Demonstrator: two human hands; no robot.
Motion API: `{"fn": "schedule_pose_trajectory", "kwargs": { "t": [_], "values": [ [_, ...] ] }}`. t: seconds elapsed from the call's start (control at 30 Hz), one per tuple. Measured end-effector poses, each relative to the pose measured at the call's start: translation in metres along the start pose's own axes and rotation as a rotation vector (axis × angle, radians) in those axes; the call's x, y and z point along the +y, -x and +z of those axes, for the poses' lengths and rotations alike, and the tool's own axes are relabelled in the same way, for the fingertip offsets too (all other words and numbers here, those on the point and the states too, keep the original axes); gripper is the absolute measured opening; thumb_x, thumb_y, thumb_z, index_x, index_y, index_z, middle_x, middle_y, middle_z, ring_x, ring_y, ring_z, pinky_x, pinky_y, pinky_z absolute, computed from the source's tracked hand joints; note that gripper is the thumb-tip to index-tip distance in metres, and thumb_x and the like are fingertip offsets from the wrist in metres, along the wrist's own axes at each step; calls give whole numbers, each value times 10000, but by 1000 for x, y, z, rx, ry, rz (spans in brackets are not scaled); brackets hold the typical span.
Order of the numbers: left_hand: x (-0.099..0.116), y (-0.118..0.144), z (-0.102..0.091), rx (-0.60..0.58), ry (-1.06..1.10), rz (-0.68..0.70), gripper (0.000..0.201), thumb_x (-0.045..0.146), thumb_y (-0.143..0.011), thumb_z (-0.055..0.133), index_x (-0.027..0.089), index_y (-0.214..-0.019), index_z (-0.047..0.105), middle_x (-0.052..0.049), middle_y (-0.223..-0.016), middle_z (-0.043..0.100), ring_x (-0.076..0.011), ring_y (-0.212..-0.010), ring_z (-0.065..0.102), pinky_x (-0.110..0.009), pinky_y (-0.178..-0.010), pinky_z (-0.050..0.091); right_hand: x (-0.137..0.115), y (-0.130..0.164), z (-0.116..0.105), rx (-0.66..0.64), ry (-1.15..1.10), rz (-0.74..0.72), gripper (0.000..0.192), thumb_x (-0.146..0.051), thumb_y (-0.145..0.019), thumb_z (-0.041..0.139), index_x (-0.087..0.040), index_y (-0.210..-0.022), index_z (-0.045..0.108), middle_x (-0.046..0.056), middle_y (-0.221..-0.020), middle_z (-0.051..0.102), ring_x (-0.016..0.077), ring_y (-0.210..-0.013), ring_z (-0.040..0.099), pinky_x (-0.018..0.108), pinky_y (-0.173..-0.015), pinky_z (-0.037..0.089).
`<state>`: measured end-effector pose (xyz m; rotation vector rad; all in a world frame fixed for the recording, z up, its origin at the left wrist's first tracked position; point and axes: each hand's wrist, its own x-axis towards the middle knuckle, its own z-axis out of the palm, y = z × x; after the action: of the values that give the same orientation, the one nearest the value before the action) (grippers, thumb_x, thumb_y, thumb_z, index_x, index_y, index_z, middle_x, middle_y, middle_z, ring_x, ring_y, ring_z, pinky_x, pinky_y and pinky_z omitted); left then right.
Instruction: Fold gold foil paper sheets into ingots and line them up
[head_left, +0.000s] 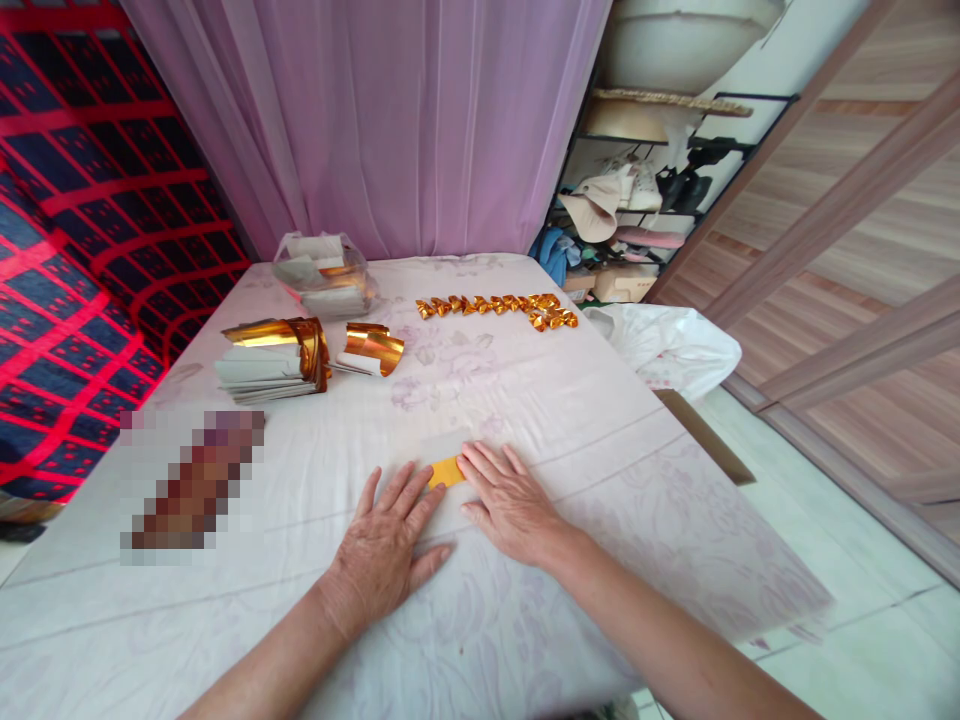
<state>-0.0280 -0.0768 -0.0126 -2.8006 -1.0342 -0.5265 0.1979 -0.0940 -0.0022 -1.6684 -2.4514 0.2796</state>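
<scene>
— What is being pressed flat?
— A gold-foil paper sheet (pixel 445 471) is being pinned on the white floral tablecloth (pixel 525 400) between the left hand (pixel 386 545) and right hand (pixel 510 500), both open-palmed.
— Any writing?
— None is being shown legibly.

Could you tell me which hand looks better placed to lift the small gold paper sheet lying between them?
Probably the right hand: its fingertips lie on the small gold paper sheet at its right edge, while the left hand rests flat just below it, fingertips only reaching its lower left corner.

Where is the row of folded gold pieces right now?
In the head view, the row of folded gold pieces lies at the table's far side, right of the clear plastic bag.
</scene>
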Motion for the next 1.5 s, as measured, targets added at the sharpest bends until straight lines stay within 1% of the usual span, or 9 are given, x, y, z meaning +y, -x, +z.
{"fn": "schedule_pose_trajectory", "kwargs": {
  "t": [0.13,0.3,0.47,0.57,0.7,0.9,1.07,1.33,1.5],
  "values": [
    [-1,0,0,-12,1,-1,593,630,-919,408,235,-1332,567,-73,-1425,546,-299,-1359,426,-508,-1180,108,6,7,-3,-30,10,52,558,-425,-988,416,-151,-1473,385,88,-1564,311,237,-1463,238,534,-1196,160],
    [1,0,-1,-26,11,2,585,612,-922,420,235,-1350,552,-69,-1426,546,-294,-1363,421,-508,-1188,86,8,4,-7,-44,5,52,552,-421,-988,412,-155,-1471,390,85,-1559,324,240,-1459,247,536,-1190,173],
    [8,-3,-4,-44,68,-12,595,550,-931,454,177,-1392,505,-90,-1382,584,-303,-1346,442,-521,-1189,86,16,-6,-18,-13,14,-5,469,-369,-964,478,-175,-1391,508,98,-1509,425,245,-1434,300,515,-1186,185],
    [7,-10,-6,-69,94,-28,473,474,-942,488,202,-1319,576,-85,-1322,629,-299,-1296,494,-533,-1172,162,18,-12,-26,37,24,-30,418,-364,-920,564,-165,-1286,597,126,-1496,437,264,-1416,320,487,-1162,237],
    [-3,-26,-7,-60,121,-61,266,320,-954,508,252,-1151,673,-42,-1131,718,-260,-1145,586,-515,-1123,273,17,-18,-30,64,5,-28,333,-349,-884,624,-175,-1166,656,136,-1462,469,270,-1377,361,452,-1109,309],
    [-5,-43,-11,-36,158,-62,198,292,-962,508,257,-994,700,-11,-937,740,-214,-945,634,-510,-1080,312,21,-18,-19,150,-61,-12,286,-321,-875,628,-207,-1134,667,100,-1408,523,250,-1338,398,428,-1081,327],
    [-2,-43,-12,18,141,-50,238,285,-983,465,248,-991,700,-14,-924,742,-203,-909,645,-503,-1075,320,25,-18,-13,195,-82,-35,264,-320,-865,642,-217,-1105,678,87,-1381,549,250,-1316,419,423,-1071,331],
    [1,-42,-12,26,108,-71,248,277,-987,461,246,-1001,707,-10,-957,741,-204,-965,645,-496,-1091,315,20,-28,-27,163,-10,-55,177,-367,-873,657,-204,-923,705,78,-1262,620,255,-1182,508,406,-947,398],
    [2,-37,-9,46,116,-84,226,309,-980,488,257,-1036,701,1,-1003,742,-197,-983,649,-476,-1109,283,23,-28,-17,241,-62,-26,98,-281,-870,666,-211,-928,701,51,-1113,683,216,-1024,584,371,-880,428]
  ]
}}
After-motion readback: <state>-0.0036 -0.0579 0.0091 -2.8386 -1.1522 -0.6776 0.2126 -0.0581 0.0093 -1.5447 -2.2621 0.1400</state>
